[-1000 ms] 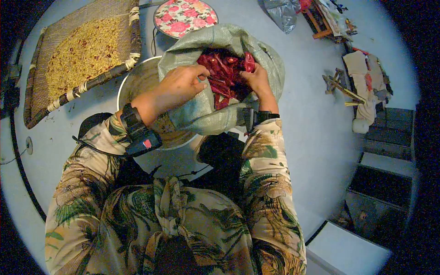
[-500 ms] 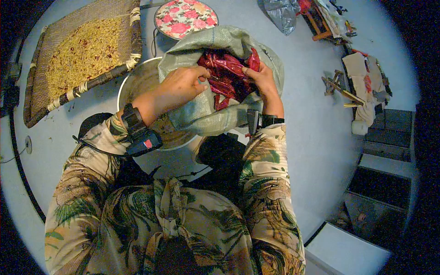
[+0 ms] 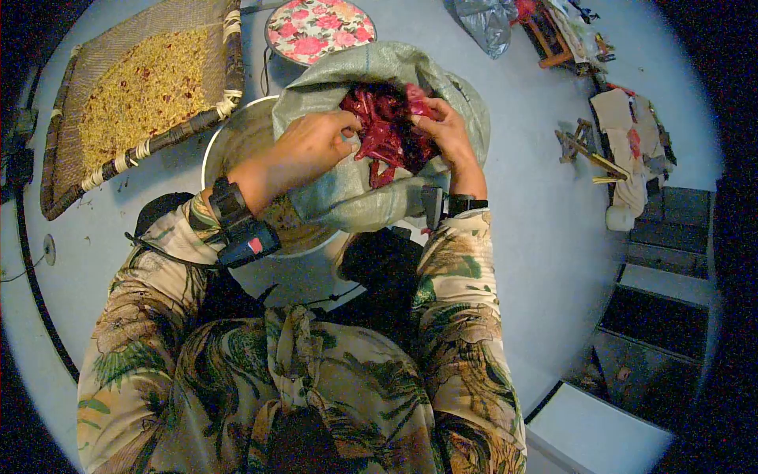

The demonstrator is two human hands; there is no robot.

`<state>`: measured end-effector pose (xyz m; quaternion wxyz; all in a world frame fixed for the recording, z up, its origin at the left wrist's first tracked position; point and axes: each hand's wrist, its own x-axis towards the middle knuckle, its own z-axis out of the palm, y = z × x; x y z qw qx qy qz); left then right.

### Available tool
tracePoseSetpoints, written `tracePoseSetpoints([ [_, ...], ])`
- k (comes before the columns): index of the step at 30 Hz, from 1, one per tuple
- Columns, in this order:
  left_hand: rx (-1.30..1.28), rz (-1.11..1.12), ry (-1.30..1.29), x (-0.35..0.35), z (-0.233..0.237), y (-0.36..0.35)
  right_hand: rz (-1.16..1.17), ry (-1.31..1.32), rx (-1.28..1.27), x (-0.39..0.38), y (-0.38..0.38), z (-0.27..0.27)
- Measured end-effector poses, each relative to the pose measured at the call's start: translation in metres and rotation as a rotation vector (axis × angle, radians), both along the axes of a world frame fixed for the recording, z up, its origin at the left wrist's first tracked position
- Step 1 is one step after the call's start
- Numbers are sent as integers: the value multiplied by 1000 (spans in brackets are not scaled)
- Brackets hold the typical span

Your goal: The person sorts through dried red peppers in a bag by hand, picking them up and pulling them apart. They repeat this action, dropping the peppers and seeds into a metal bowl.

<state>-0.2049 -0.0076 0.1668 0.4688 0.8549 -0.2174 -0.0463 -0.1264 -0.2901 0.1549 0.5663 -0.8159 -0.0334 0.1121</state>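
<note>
Dried red chilies point(image 3: 379, 142) lie in the open mouth of a pale green woven sack point(image 3: 347, 205). My right hand point(image 3: 448, 136) is closed at the sack's right side, its thumb and fingers pinching a dried chili point(image 3: 418, 101). Across from it, over the left edge of the chilies, my left hand point(image 3: 320, 142) has its thumb and fingertips pinched together. Whatever may be between those fingertips is too small to make out. Behind and below the sack, a large round metal pot point(image 3: 237, 146) is partly covered by the sack and my left forearm.
A framed woven tray point(image 3: 59, 158) holding yellow bits flecked with red stands at left. Beyond the sack is a round flower-patterned stool point(image 3: 320, 31). A grey plastic bag point(image 3: 488, 28) and a small wooden stand point(image 3: 580, 146) are to the right, near dark steps point(image 3: 659, 316).
My right hand has shifted slightly left and down, and the chili in it has tilted from upright toward the left. My left hand has stayed almost in place.
</note>
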Motion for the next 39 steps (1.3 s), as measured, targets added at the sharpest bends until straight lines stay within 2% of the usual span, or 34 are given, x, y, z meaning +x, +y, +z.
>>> tracePoseSetpoints([
  [2,1,4,-19,-1,-2,0,-7,17,48,2,-5,-4],
  [5,-19,-11,-12,0,-3,1,-32,29,-56,5,-13,-6],
  [8,-20,-15,18,-1,1,1,-23,63,33,5,-18,-11],
  [17,-12,-12,2,1,-2,1,69,80,20,-3,-6,6],
  [20,-17,-2,-16,0,0,0,67,25,129,-5,-5,6],
  [26,-62,11,-46,2,-7,3,77,-66,29,-11,2,20],
  [29,-177,58,-17,2,-1,0,75,-139,-17,-24,20,34],
  [35,-310,18,76,4,-11,-10,78,-429,-137,-66,65,55],
  [36,-274,19,79,3,-10,-11,60,-388,-204,-73,71,61],
  [39,-197,15,76,1,-7,-14,74,-420,-199,-81,84,67],
])
